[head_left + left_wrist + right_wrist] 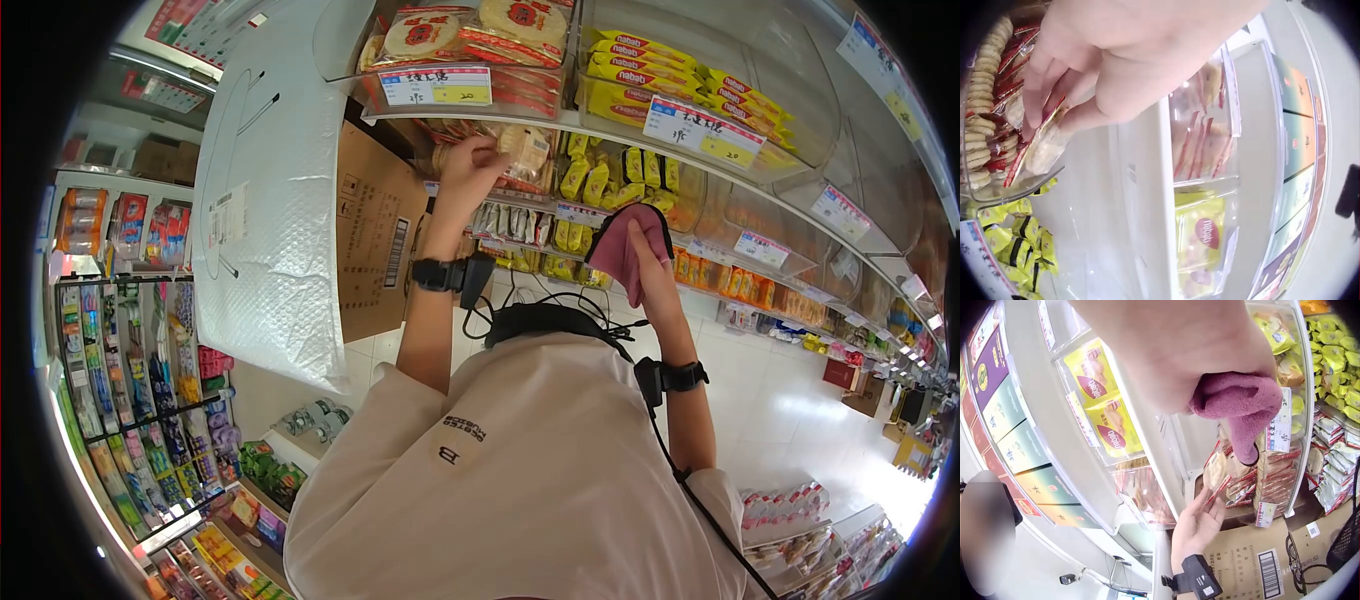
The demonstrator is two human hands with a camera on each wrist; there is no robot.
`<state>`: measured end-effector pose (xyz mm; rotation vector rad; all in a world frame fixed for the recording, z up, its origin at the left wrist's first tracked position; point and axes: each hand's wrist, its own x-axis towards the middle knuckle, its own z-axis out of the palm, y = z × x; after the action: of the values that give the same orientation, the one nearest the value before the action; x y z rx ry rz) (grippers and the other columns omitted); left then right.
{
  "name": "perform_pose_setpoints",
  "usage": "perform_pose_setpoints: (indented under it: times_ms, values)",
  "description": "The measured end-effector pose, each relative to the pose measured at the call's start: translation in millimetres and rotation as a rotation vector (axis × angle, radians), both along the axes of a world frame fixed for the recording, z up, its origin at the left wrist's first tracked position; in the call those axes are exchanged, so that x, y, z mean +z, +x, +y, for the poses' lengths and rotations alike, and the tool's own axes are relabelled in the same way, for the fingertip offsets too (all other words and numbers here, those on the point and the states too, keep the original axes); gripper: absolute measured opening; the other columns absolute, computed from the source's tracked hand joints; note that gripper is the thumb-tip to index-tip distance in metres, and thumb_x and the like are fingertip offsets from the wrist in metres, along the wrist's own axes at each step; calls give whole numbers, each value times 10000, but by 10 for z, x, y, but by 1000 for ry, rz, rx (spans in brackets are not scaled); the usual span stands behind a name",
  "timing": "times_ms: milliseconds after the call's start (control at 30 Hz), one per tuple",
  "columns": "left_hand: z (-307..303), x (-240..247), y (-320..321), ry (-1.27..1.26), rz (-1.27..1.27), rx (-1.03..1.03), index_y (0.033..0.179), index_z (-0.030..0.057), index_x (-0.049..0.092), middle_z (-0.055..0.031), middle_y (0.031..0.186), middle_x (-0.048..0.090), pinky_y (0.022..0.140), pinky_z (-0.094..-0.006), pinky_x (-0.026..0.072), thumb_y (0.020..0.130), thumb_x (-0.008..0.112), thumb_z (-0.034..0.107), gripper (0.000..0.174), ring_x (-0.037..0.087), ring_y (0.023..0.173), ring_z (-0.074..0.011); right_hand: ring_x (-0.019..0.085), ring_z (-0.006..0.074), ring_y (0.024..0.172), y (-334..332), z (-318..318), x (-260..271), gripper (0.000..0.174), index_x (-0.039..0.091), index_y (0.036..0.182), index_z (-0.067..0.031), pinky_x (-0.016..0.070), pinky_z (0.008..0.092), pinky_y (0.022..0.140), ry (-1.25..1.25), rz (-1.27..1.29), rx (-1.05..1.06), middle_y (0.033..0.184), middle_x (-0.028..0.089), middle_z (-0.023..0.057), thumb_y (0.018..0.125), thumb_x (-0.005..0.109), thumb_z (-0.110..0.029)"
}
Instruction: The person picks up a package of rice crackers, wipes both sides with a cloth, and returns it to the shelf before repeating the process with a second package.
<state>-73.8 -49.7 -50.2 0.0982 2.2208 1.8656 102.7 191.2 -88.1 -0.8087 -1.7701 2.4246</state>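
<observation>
In the head view my left hand (472,180) reaches into a lower clear bin of packaged round crackers. Its thumb and fingers pinch a clear, red-edged packet of crackers (1044,147), tilted up at the front of the bin in the left wrist view. More cracker packets (982,94) stand in rows beside it. My right hand (652,275) holds a purple-pink cloth (1241,403) in front of the shelf, near yellow snack packets (630,175). The cloth hides most of the right fingers in the right wrist view.
Above is a shelf with larger cracker packs (420,38) and yellow nabati packs (640,75) in clear bins. A cardboard box (375,230) and a silvery padded sheet (270,230) stand at the left. Racks of goods (130,370) line the far left.
</observation>
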Motion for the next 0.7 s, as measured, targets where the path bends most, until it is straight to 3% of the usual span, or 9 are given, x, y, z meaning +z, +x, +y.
perform_pose_setpoints:
  times_ms: [33,67,167,300,400,500,600,700]
  values:
    - [-26,69,85,33,-38,-42,1173,-85,613,-111,994,714,714,-233,565,929,707,113,328,677,852,-123,617,90,733,-24,-39,4,375,649,1199,-98,485,265,640,-72,19,-44,882,672,-1,996,633,-413]
    - [-41,123,165,52,-62,-71,1191,-84,611,-114,1008,715,718,-238,567,931,704,111,338,677,858,-123,661,96,851,-34,-67,9,364,637,1221,-102,529,268,733,-142,36,-89,986,698,9,1000,635,-391]
    - [-52,175,351,101,-99,-178,1273,-60,610,-100,1053,717,715,-228,550,954,687,133,381,663,868,-96,613,112,1129,-49,-37,68,338,616,1259,-111,495,295,963,-366,33,18,1226,655,12,1009,636,-338]
    - [-2,240,402,-70,-4,-495,1291,4,642,-10,929,681,673,-206,479,977,674,218,381,608,826,-47,637,111,1092,-133,-94,29,363,608,1284,-106,516,298,941,-485,63,-23,1202,674,16,1009,638,-341]
    - [61,351,465,-186,-5,-599,1294,24,640,12,856,660,631,-202,454,975,682,229,381,587,765,-34,633,101,1075,-131,-112,117,353,619,1268,-84,509,282,926,-486,108,-12,1198,669,18,1010,640,-324]
    - [180,327,516,-53,36,-492,1294,73,635,-5,924,687,614,-180,407,975,692,272,380,544,716,-19,628,91,1035,-66,-143,118,320,642,1227,-58,500,269,908,-271,148,135,1144,683,32,998,664,-280]
    - [259,434,534,82,-124,-303,1242,63,635,-16,903,694,610,-179,421,964,708,273,356,572,711,-24,621,56,861,-22,-130,224,236,686,1130,-47,495,233,750,-144,293,216,981,695,17,971,700,-221]
    - [306,232,474,169,-117,-191,1214,34,631,-46,903,712,661,-200,473,964,709,234,330,631,779,-47,569,30,704,38,-83,178,182,706,1054,-49,432,219,603,-65,212,274,844,668,-10,945,728,-194]
